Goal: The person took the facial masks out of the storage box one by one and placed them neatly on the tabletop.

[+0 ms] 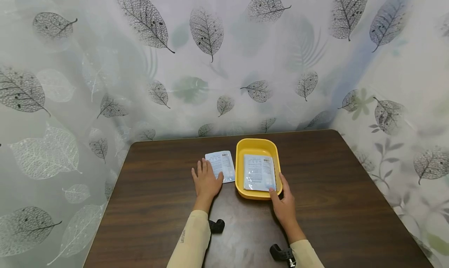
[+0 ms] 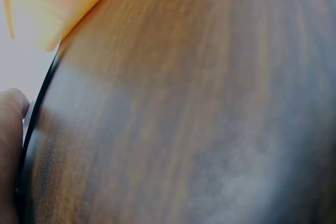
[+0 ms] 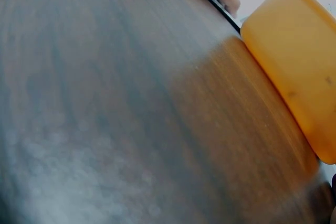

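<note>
A yellow plastic tray (image 1: 241,174) stands on the table, and a flat pale-blue printed sachet (image 1: 258,170) lies inside it. My right hand (image 1: 285,207) holds the tray at its near right corner, thumb over the rim beside the sachet's corner and fingers along the outer wall. Just left of the tray, a similar sachet (image 1: 222,164) lies flat on the tabletop. My left hand (image 1: 207,184) rests on its left edge with fingers spread and straight. The right wrist view shows the tray's outer wall (image 3: 294,61) close up; only a bit of thumb (image 2: 10,140) shows in the left wrist view.
The dark wood-grain table (image 1: 158,197) reaches back to a leaf-patterned curtain (image 1: 224,73), which also hangs along both sides. Black wrist-worn devices sit by each forearm, one under the left sleeve (image 1: 191,236).
</note>
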Demonstrator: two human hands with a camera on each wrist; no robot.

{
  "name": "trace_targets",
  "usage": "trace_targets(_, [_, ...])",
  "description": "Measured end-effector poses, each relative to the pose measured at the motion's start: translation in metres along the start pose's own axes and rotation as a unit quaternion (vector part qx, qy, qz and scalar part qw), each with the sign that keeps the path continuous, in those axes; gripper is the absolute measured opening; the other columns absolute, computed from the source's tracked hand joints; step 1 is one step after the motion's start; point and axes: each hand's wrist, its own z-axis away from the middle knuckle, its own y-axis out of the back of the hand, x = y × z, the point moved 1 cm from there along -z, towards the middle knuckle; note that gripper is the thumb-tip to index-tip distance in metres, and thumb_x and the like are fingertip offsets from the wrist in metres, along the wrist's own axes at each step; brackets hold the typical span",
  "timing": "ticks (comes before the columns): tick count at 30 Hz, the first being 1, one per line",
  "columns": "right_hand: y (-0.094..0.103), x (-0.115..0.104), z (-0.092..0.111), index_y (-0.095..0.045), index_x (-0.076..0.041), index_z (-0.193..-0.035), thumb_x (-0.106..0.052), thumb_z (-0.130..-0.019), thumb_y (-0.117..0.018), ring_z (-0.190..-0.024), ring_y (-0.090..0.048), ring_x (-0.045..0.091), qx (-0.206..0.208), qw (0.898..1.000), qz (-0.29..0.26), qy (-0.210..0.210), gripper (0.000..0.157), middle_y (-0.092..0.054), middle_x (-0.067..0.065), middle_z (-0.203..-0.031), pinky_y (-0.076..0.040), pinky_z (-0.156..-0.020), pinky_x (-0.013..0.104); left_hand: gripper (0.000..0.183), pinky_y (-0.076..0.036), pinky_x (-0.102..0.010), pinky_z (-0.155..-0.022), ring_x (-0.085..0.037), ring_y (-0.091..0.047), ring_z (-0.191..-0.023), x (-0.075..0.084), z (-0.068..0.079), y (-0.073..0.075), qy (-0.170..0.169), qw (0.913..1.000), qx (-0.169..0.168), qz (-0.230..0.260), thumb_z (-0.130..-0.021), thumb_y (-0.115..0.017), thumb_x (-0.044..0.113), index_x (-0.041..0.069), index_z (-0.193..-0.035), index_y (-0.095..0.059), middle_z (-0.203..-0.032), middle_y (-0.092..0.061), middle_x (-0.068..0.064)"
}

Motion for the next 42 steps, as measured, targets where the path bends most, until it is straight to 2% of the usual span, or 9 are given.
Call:
trace_targets(5, [0.001, 0.000, 0.000, -0.032, -0.028, -0.161, -0.021, -0.101, -0.062, -0.150, -0.037, 0.031, 0.002, 1.000, -0.001, -0.007, 0.068, -0.038, 0.011, -0.164, -0.030, -0.121, 0.055, 0.083, -0.001, -0.060, -0.127, -0.032, -0.011, -0.161, 0.002, 0.000, 0.001, 0.000, 1.0000, -0.003, 0.005, -0.100, -0.048, 0.055, 0.006, -0.163, -0.024, -0.172, -0.018, -0.012])
trace_targets(10, [0.002, 0.000, -0.002, -0.031, -0.029, -0.161, -0.022, -0.101, -0.061, -0.149, -0.039, 0.031, 0.007, 1.000, 0.000, -0.009, 0.068, -0.039, 0.012, -0.163, -0.032, -0.120, 0.055, 0.083, -0.003, -0.062, -0.127, -0.034, -0.013, -0.160, 0.006, -0.001, 0.004, -0.010, 0.9996, 0.006, 0.026, -0.099, -0.050, 0.055, 0.005, -0.161, -0.028, -0.171, -0.021, -0.013])
trace_targets(18, [0.003, -0.001, -0.003, -0.032, -0.028, -0.161, -0.024, -0.101, -0.062, -0.149, -0.040, 0.032, 0.010, 1.000, 0.008, -0.006, 0.067, -0.041, 0.013, -0.162, -0.031, -0.121, 0.056, 0.079, -0.004, -0.062, -0.127, -0.034, -0.016, -0.159, 0.008, -0.001, 0.005, -0.004, 0.9986, 0.020, 0.049, -0.100, -0.051, 0.052, 0.006, -0.161, -0.030, -0.170, -0.022, -0.013])
trace_targets(25, [0.001, -0.001, -0.003, -0.033, -0.026, -0.161, -0.022, -0.101, -0.062, -0.148, -0.041, 0.033, 0.006, 1.000, 0.008, -0.004, 0.067, -0.041, 0.014, -0.162, -0.031, -0.120, 0.057, 0.072, -0.006, -0.066, -0.125, -0.039, -0.021, -0.157, 0.007, -0.003, 0.011, 0.015, 0.9922, 0.046, 0.115, -0.100, -0.056, 0.042, 0.004, -0.158, -0.037, -0.168, -0.027, -0.016])
trace_targets(27, [0.000, -0.001, -0.003, -0.033, -0.025, -0.161, -0.022, -0.101, -0.062, -0.148, -0.040, 0.033, 0.005, 1.000, 0.008, -0.007, 0.066, -0.041, 0.014, -0.162, -0.031, -0.120, 0.058, 0.071, -0.008, -0.065, -0.125, -0.040, -0.019, -0.157, 0.009, -0.005, 0.014, 0.022, 0.9878, 0.046, 0.147, -0.100, -0.056, 0.040, 0.004, -0.158, -0.037, -0.169, -0.026, -0.016])
trace_targets(29, [-0.001, -0.002, -0.002, -0.034, -0.024, -0.161, -0.022, -0.101, -0.061, -0.148, -0.040, 0.035, 0.004, 1.000, 0.006, -0.008, 0.066, -0.041, 0.015, -0.162, -0.031, -0.120, 0.059, 0.071, -0.010, -0.065, -0.125, -0.041, -0.016, -0.157, 0.012, -0.007, 0.019, 0.031, 0.9798, 0.045, 0.193, -0.100, -0.055, 0.038, 0.003, -0.158, -0.036, -0.169, -0.023, -0.017])
trace_targets(35, [0.000, -0.003, -0.002, -0.033, -0.024, -0.161, -0.021, -0.102, -0.061, -0.150, -0.037, 0.035, -0.001, 1.000, -0.002, -0.005, 0.065, -0.039, 0.015, -0.163, -0.029, -0.120, 0.058, 0.071, -0.020, -0.062, -0.125, -0.039, -0.014, -0.158, 0.028, -0.014, 0.037, 0.043, 0.9451, 0.045, 0.321, -0.101, -0.055, 0.036, 0.006, -0.160, -0.031, -0.171, -0.018, -0.015])
trace_targets(40, [0.000, -0.002, -0.001, -0.034, -0.025, -0.160, -0.020, -0.101, -0.061, -0.150, -0.038, 0.031, 0.001, 1.000, -0.004, -0.007, 0.065, -0.040, 0.013, -0.163, -0.030, -0.120, 0.056, 0.070, -0.023, -0.060, -0.125, -0.034, -0.016, -0.158, 0.049, -0.015, 0.055, 0.030, 0.9249, 0.045, 0.376, -0.101, -0.055, 0.037, 0.014, -0.162, -0.028, -0.172, -0.018, -0.009])
trace_targets(42, [0.000, -0.002, -0.001, -0.035, -0.025, -0.160, -0.020, -0.101, -0.062, -0.149, -0.039, 0.031, 0.000, 1.000, -0.005, -0.006, 0.065, -0.041, 0.013, -0.162, -0.031, -0.120, 0.056, 0.070, -0.022, -0.059, -0.125, -0.033, -0.017, -0.158, 0.059, -0.015, 0.060, 0.016, 0.9217, 0.048, 0.385, -0.101, -0.055, 0.037, 0.016, -0.162, -0.028, -0.172, -0.018, -0.006])
